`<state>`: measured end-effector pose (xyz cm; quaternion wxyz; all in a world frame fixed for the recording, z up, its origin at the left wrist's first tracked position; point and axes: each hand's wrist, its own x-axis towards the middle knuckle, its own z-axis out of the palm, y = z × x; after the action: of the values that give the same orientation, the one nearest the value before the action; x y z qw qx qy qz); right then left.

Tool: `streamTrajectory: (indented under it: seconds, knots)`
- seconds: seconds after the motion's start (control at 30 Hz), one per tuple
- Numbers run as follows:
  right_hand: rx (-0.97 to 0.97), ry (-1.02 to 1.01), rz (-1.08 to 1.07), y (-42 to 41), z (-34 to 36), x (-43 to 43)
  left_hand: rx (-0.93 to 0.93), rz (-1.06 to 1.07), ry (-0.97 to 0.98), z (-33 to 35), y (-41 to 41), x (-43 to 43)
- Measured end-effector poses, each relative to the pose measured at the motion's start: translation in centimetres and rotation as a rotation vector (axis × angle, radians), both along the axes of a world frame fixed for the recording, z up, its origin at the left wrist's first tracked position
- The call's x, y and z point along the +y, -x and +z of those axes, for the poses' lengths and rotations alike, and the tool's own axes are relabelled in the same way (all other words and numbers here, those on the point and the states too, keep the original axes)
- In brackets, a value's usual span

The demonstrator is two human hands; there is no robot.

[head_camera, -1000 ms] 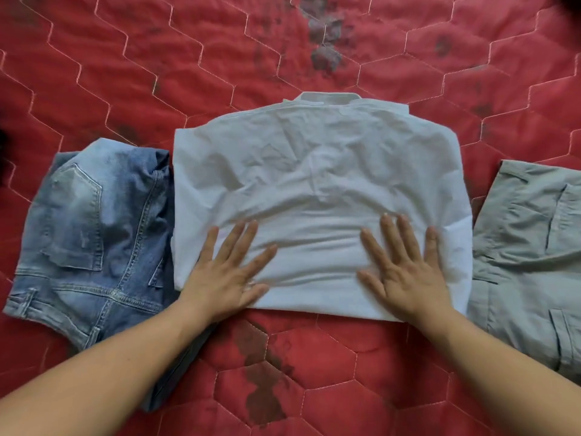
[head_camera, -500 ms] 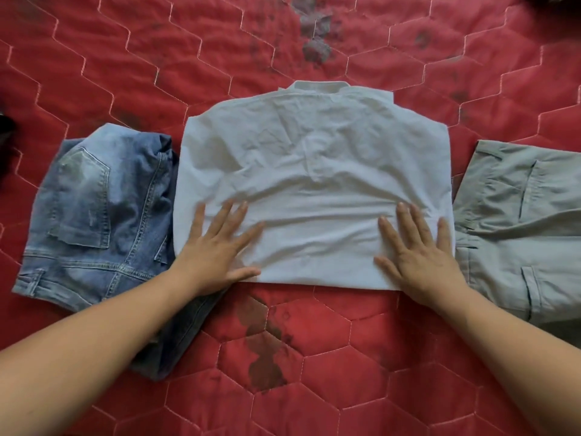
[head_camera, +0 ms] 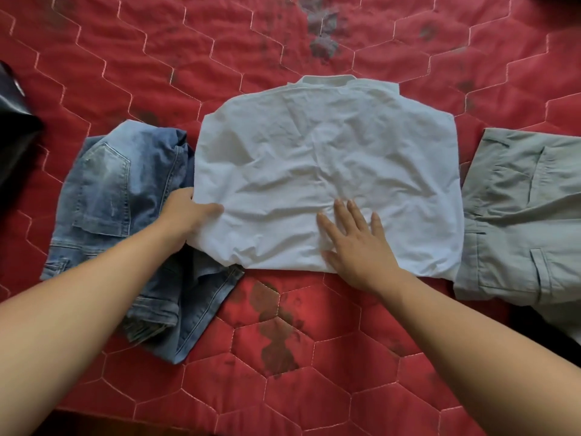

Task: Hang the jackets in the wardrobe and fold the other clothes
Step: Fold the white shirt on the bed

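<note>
Head view looks down on a folded white shirt [head_camera: 314, 152] lying back-up in the middle of a red quilted bed cover [head_camera: 188, 58], its collar [head_camera: 327, 80] pointing away from the person and its folded bottom edge nearest them. Folded this way, the shirt is wider than it is deep, so its long axis runs from left to right. The cloth is creased across the middle. The left hand [head_camera: 185, 215] is at the shirt's near left edge. Its thumb [head_camera: 210, 209] lies on top of the cloth and its fingers pass out of sight beneath the edge, so its grip is closed on that edge, which is lifted slightly. The right hand [head_camera: 358, 247] lies flat on the near part of the shirt, a little right of centre, with its fingers straight and spread. It presses the cloth down and its grip holds nothing. A pair of folded blue jeans [head_camera: 119, 196] lies to the left, touching the shirt, with part of it under the left forearm. Folded grey-green trousers [head_camera: 518, 215] lie just beside the shirt's right edge. A dark object [head_camera: 12, 136] sits at the far left border, too cut off to identify.
</note>
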<state>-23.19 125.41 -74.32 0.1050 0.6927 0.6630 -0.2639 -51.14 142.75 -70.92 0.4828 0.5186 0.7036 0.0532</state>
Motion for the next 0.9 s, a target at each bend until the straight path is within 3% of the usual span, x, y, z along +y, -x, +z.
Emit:
streamTrajectory:
  seconds: [0.2,0.33,0.43,0.57,0.63,0.7,0.77,0.9]
  knots:
    - [0.217,-0.134,-0.23,-0.9,1.0,-1.7,-0.008,-0.154,-0.098,2.2,-3.6,-0.6]
    - [0.468,-0.119,-0.515,-1.4,1.7,-2.4,0.014,-0.283,-0.204,3.7,-8.3,-1.9]
    - [0.673,-0.096,-0.771,-2.9,3.8,-2.4,0.054,-0.369,-0.27,5.0,-14.8,-3.4]
    - [0.948,-0.203,-1.279,-8.0,6.5,-1.7,-0.097,-0.592,-0.317,6.8,-25.8,-7.3]
    - [1.071,-0.215,-1.49,-11.4,7.2,-2.0,-0.179,-0.753,-0.226,7.3,-29.5,-10.0]
    - [0.989,-0.211,-1.475,-13.9,7.1,-3.0,-0.247,-0.911,-0.084,7.0,-30.7,-12.6]
    - [0.772,-0.187,-1.313,-15.0,6.1,-4.3,-0.256,-0.963,-0.079,5.5,-29.7,-13.9]
    - [0.553,-0.158,-0.982,-14.8,4.4,-5.3,0.074,-0.986,-0.308,1.4,-24.0,-13.9]
